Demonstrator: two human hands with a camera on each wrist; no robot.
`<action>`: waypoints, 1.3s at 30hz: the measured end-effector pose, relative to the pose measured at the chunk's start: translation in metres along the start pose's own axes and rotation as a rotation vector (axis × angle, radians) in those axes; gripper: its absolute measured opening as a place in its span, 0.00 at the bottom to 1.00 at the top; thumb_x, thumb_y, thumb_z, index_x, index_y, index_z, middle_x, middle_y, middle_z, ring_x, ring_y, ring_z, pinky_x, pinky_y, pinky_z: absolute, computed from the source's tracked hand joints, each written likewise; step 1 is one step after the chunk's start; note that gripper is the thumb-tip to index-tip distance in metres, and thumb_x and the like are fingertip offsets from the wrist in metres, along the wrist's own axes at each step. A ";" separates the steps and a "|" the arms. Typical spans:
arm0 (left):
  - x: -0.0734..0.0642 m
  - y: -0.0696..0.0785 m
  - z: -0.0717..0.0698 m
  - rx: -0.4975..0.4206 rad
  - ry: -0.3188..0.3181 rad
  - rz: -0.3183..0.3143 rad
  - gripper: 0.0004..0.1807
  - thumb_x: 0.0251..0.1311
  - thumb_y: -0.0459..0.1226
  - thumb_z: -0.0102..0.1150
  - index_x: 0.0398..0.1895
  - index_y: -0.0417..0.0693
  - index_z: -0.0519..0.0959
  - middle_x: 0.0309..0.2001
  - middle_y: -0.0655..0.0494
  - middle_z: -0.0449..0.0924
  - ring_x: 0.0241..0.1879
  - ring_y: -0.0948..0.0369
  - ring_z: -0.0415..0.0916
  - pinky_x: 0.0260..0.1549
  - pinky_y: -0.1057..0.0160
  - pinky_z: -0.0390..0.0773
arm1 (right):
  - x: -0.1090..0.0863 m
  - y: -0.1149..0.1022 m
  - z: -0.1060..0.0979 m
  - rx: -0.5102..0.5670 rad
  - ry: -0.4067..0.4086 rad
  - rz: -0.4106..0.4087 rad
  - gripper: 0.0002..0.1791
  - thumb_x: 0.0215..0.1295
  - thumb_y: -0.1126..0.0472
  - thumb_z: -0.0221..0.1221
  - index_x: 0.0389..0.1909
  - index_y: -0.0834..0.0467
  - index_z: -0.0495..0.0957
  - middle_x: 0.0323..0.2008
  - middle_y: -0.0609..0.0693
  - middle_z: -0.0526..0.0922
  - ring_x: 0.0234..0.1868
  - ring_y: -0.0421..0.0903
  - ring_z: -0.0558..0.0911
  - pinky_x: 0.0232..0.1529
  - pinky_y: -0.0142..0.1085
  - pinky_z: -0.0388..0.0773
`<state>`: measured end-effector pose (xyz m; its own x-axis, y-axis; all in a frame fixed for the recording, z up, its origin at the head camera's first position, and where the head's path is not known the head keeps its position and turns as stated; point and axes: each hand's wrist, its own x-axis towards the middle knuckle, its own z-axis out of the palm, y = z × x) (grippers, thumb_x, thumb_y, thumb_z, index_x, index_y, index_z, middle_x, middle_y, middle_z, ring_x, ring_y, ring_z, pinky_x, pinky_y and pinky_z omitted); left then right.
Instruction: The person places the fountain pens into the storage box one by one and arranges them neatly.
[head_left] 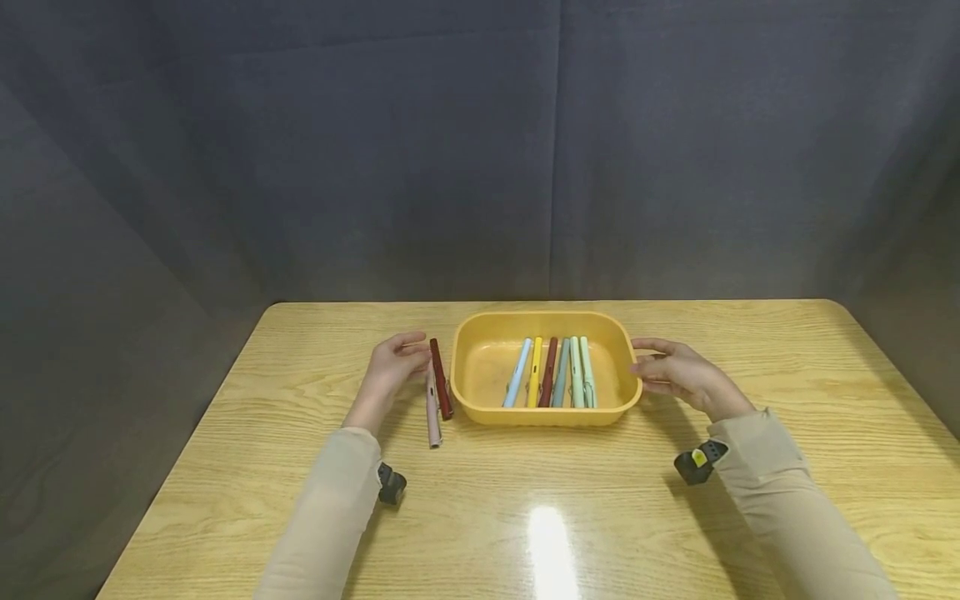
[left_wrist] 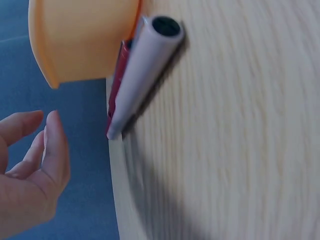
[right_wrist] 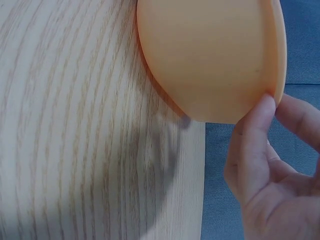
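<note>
A yellow plastic tray (head_left: 543, 417) stands near the table's back edge, with several clip-on pens lying side by side in it, among them a light blue pen (head_left: 517, 372) and a yellow pen (head_left: 535, 372). My right hand (head_left: 686, 377) pinches the tray's right-end rim, seen closely in the right wrist view. To the left of the tray lie a pale pink pen (head_left: 432, 412) and a dark red pen (head_left: 441, 379). Beside their far ends hovers my left hand (head_left: 390, 371), fingers loosely bent; the left wrist view has nothing between them.
The wooden table (head_left: 600, 508) ends just behind the tray, where a dark grey curtain (head_left: 420, 167) hangs. Each sleeve carries a small black camera at the wrist. Light reflects off the front of the tabletop.
</note>
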<state>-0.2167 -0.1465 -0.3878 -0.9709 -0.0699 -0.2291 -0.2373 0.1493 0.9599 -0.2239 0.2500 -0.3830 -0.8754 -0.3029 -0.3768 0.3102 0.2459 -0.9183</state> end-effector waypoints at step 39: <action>0.000 -0.026 -0.006 0.203 -0.091 -0.127 0.30 0.59 0.28 0.58 0.66 0.33 0.64 0.58 0.33 0.74 0.38 0.62 0.79 0.45 0.64 0.85 | -0.001 -0.002 0.000 -0.015 0.006 0.016 0.38 0.66 0.65 0.54 0.72 0.69 0.46 0.39 0.41 0.74 0.35 0.31 0.79 0.41 0.23 0.82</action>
<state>-0.2106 -0.1559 -0.4115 -0.9296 -0.0130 -0.3684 -0.3505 0.3407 0.8724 -0.2230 0.2498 -0.3809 -0.8723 -0.2936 -0.3911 0.3192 0.2642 -0.9101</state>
